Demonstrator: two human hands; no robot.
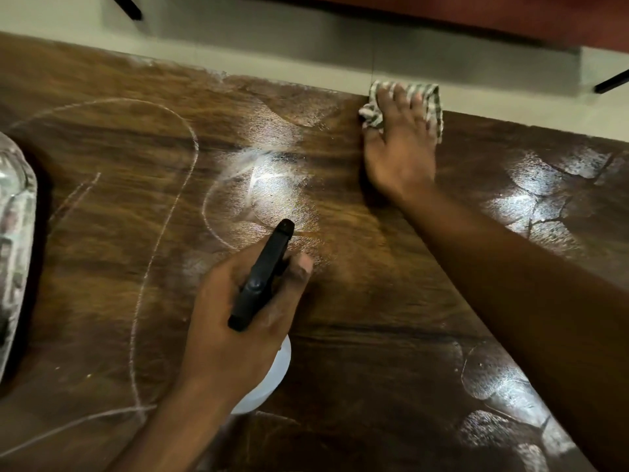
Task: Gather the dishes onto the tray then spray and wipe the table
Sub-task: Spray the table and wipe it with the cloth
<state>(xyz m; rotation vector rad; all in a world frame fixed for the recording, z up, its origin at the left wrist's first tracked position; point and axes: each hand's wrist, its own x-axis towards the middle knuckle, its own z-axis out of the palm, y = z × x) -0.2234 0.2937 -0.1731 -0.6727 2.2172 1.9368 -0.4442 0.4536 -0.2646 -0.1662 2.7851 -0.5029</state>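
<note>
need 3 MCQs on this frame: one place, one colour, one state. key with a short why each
1. Where on the table is the cloth?
A) far edge B) middle C) near edge

2. What colour is the spray bottle trigger head?
A) red B) black C) yellow

3. What is the left hand doing?
A) lying flat B) hanging idle C) gripping the spray bottle

Key:
1 A, the right hand presses it flat at the far edge.
2 B, the head is black above a pale body.
3 C, its fingers curl round the bottle's neck.
</note>
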